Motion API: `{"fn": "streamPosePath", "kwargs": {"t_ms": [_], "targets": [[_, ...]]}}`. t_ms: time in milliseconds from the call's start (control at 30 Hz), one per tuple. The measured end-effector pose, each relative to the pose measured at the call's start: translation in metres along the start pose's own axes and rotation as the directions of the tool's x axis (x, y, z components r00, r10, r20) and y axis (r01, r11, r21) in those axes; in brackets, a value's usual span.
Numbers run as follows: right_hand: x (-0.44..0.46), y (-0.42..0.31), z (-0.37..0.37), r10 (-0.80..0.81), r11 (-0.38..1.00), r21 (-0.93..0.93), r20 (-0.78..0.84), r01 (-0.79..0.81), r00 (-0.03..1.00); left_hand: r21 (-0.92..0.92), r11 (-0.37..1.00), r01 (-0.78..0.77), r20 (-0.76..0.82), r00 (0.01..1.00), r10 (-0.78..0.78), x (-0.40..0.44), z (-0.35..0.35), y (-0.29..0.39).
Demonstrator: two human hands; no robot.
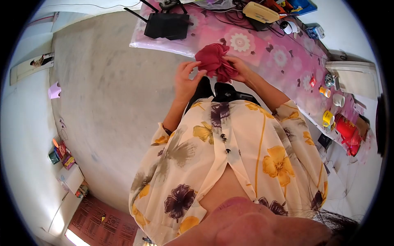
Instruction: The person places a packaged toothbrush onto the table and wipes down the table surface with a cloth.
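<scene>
A dark red fabric flower with layered, rumpled petals is held between my hands, just off the table's front edge. My right hand grips it from the right, its fingers partly hidden behind the folds. My left hand has its fingers curved and its thumb and index fingertip at the flower's left edge. Behind the flower lies the pink flowered tablecloth. Both forearms reach forward over my dark-clad legs.
On the table a black router sits at the back left, with a cream-coloured device and tangled cables nearby. Mugs, including a yellow mug, and a red container line the right side. A purple bin stands by the left wall.
</scene>
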State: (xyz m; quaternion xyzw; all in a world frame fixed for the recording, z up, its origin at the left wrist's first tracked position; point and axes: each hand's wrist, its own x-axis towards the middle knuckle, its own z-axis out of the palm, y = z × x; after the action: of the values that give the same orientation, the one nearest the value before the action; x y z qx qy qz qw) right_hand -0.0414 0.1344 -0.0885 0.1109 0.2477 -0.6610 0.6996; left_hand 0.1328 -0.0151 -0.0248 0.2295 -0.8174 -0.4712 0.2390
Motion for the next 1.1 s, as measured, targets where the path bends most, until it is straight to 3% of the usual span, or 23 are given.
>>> {"fn": "streamPosePath", "kwargs": {"t_ms": [67,167,233,300,333,367,400,467,500,533,600,667,800,867,900,967,1000,1033,1067,1100], "targets": [[0.003,0.002,0.008,0.006,0.999,-0.045,0.008,-0.006,1.0,0.064,0.997,-0.041,-0.028,0.999,0.043,-0.004,0.001,0.001],[0.006,0.003,0.023,0.038,0.99,-0.139,0.07,-0.028,0.997,0.074,0.983,-0.166,0.068,0.985,0.161,-0.02,0.003,-0.036],[0.006,0.002,0.023,0.028,0.985,-0.174,0.067,-0.016,0.997,-0.092,0.96,0.264,0.18,0.953,-0.245,-0.041,-0.016,-0.074],[0.002,-0.002,0.024,0.02,0.979,-0.206,0.068,-0.005,0.998,-0.278,0.679,0.679,0.379,0.727,-0.572,-0.089,-0.04,-0.157],[-0.001,-0.005,0.026,0.021,0.96,-0.28,0.036,-0.01,0.999,0.353,0.835,0.422,0.535,0.641,-0.55,-0.124,-0.062,-0.212],[-0.002,-0.007,0.028,0.019,0.936,-0.352,0.004,-0.016,1.0,0.749,0.651,-0.123,0.615,0.492,-0.616,-0.149,-0.079,-0.242],[-0.001,-0.008,0.03,0.018,0.934,-0.358,0.008,-0.014,1.0,0.75,0.649,-0.122,0.612,0.499,-0.614,-0.156,-0.082,-0.237],[0.0,-0.008,0.035,0.03,0.861,-0.502,-0.113,-0.083,0.993,0.81,0.582,0.074,0.343,0.746,-0.572,-0.161,-0.088,-0.222],[0.0,-0.005,0.034,0.038,0.863,-0.496,-0.118,-0.092,0.992,0.598,0.741,0.306,0.381,0.705,-0.599,-0.137,-0.088,-0.206],[0.001,-0.003,0.034,0.032,0.819,-0.567,-0.117,-0.094,0.993,0.32,0.79,0.523,0.42,0.669,-0.613,-0.103,-0.087,-0.176],[0.012,-0.007,0.039,0.018,0.756,-0.65,-0.101,-0.079,0.995,-0.285,0.79,0.543,0.315,0.831,-0.458,-0.052,-0.062,-0.098],[0.014,0.0,0.043,-0.022,0.636,-0.771,-0.041,-0.018,0.999,-0.338,0.839,0.427,0.262,0.899,-0.351,-0.015,-0.045,-0.042],[0.009,-0.001,0.061,-0.082,0.55,-0.831,0.047,0.085,0.995,-0.406,0.805,0.433,0.425,0.869,-0.253,-0.005,-0.035,-0.072],[0.005,-0.008,0.06,-0.091,0.499,-0.866,-0.014,0.033,0.996,-0.363,0.7,0.615,0.507,0.761,-0.406,-0.014,-0.055,-0.088],[0.005,-0.01,0.058,-0.099,0.501,-0.865,-0.015,0.037,0.995,-0.361,0.703,0.613,0.512,0.76,-0.4,-0.02,-0.063,-0.098],[0.006,-0.006,0.048,0.03,0.654,-0.756,0.016,-0.007,0.999,-0.345,0.227,0.911,0.751,0.413,-0.514,-0.039,-0.075,-0.122],[0.009,0.0,0.043,0.022,0.662,-0.75,0.015,-0.004,1.0,-0.334,0.229,0.914,0.756,0.405,-0.514,-0.05,-0.075,-0.143],[0.017,0.006,0.039,-0.045,0.297,-0.952,0.069,0.079,0.997,0.303,0.617,0.727,0.621,0.34,-0.706,-0.061,-0.073,-0.167],[0.023,0.007,0.036,-0.083,-0.132,-0.983,0.14,0.128,0.987,0.826,0.535,0.177,0.42,0.44,-0.794,-0.062,-0.068,-0.179],[0.027,0.007,0.036,-0.099,-0.135,-0.982,0.143,0.129,0.985,0.826,0.54,0.164,0.425,0.449,-0.786,-0.043,-0.063,-0.157]]}}
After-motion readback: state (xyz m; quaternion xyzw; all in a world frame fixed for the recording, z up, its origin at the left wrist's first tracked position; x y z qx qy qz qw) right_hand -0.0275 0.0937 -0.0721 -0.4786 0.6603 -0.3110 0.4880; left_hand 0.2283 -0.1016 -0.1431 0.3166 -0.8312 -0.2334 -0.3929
